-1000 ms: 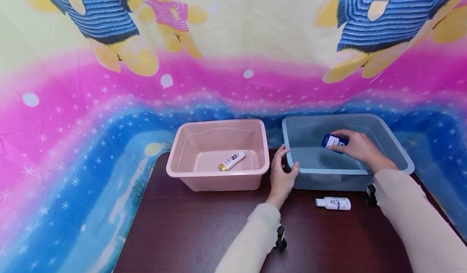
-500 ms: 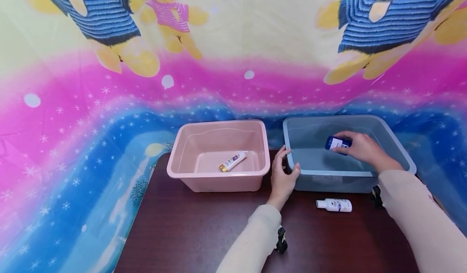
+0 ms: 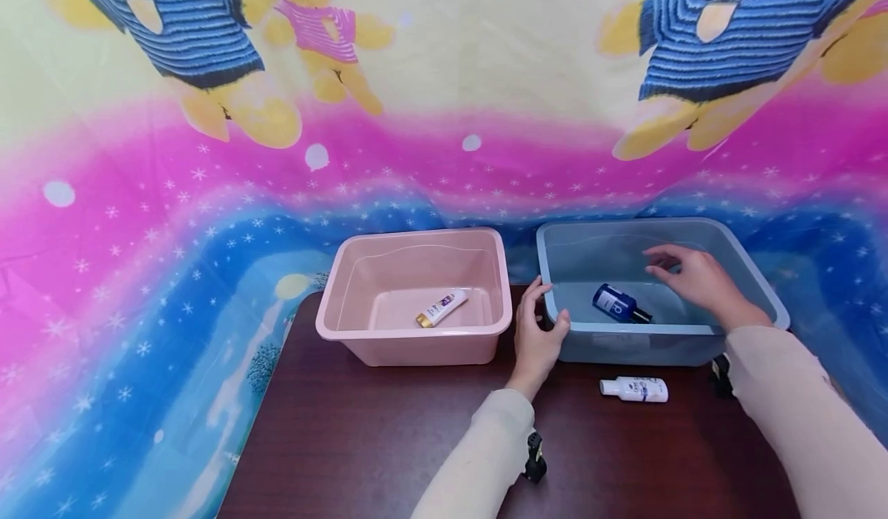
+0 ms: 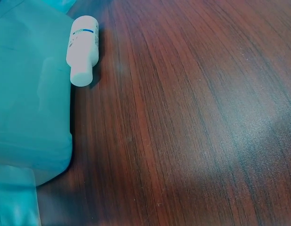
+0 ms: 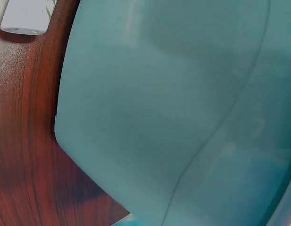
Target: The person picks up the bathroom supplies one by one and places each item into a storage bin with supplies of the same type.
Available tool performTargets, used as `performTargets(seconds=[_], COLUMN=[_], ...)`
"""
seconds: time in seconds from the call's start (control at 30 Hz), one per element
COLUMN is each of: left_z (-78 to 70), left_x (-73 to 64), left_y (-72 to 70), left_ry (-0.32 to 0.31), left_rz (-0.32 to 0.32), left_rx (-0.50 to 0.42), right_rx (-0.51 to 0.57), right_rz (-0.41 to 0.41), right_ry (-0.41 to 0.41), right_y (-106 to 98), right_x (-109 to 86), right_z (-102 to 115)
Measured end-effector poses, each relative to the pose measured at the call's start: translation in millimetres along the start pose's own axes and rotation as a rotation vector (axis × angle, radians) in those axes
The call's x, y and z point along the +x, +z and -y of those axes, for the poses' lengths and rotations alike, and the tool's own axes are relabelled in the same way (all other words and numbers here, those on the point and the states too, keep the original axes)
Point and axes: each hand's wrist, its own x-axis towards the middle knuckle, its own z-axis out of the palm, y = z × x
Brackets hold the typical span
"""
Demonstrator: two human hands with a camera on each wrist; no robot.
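In the head view a dark-blue bottle point(image 3: 617, 303) lies in the blue-grey plastic basin point(image 3: 638, 326), its black cap toward the front right. Above the basin, to the right of the bottle, my right hand point(image 3: 697, 276) hovers with loosely bent fingers and nothing in them. My left hand point(image 3: 537, 342) holds the basin's front left corner, its fingers at the left rim and its thumb at the front rim. A white bottle point(image 3: 634, 389) lies on the table in front of the basin. Neither wrist view shows a hand clearly.
To the left stands a pink basin point(image 3: 416, 334) with a white tube point(image 3: 442, 308) with a gold cap lying in it. Both basins stand on a dark wood table point(image 3: 361, 442). A printed cloth point(image 3: 430, 164) hangs close behind them.
My right hand has let go of the blue bottle, which now lies on the basin floor. The left hand stays at the basin's corner.
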Motion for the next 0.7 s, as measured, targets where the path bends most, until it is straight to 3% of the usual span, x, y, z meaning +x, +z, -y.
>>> performTargets(seconds=[0.7], left_z=[-3.0], left_x=[0.5], left_y=[1.6], left_ry=[-0.018], left_rz=[-0.006], left_rx=[0.008], right_rx=[-0.032], right_rz=[-0.152], right_ry=[-0.085], right_y=[-16.2], right_x=[-26.2], right_z=[18.7])
